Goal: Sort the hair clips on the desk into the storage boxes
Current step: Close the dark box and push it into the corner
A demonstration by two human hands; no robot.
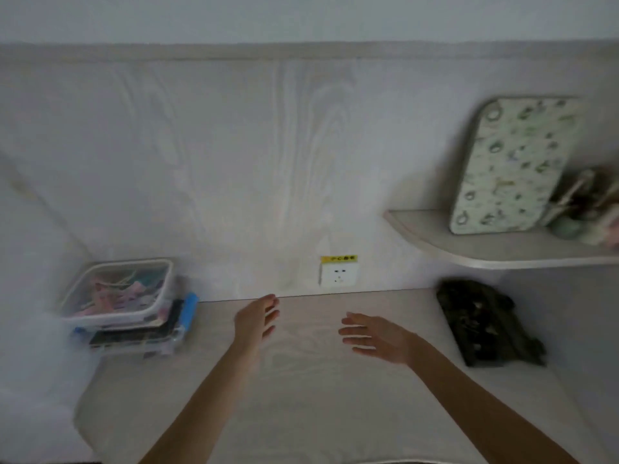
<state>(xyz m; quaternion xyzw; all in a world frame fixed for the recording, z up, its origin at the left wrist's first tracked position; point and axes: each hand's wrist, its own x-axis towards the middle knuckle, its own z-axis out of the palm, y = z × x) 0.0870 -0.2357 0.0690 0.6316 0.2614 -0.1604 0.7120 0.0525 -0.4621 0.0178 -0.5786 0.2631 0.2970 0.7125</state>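
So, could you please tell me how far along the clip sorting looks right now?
Done: pastel clips already fill the open top box, stacked on a closed box. In hand: nothing; the left hand and right hand hover open over the bare desk. Left: possibly the dark pile at right, too blurred to identify.

Both hands reach out over the pale tabletop [301,396], fingers straight and spread, holding nothing: the left hand [256,321] near the back wall, the right hand [378,334] just beside it. At the far left, a clear storage box [117,289] of pastel hair clips [114,291] sits on a second box [140,336] (contents blurred). A dark bundle [485,324] lies at the right, under a shelf [485,252] with a patterned board [512,165] leaning on it. A wall socket [338,274] sits behind the hands.
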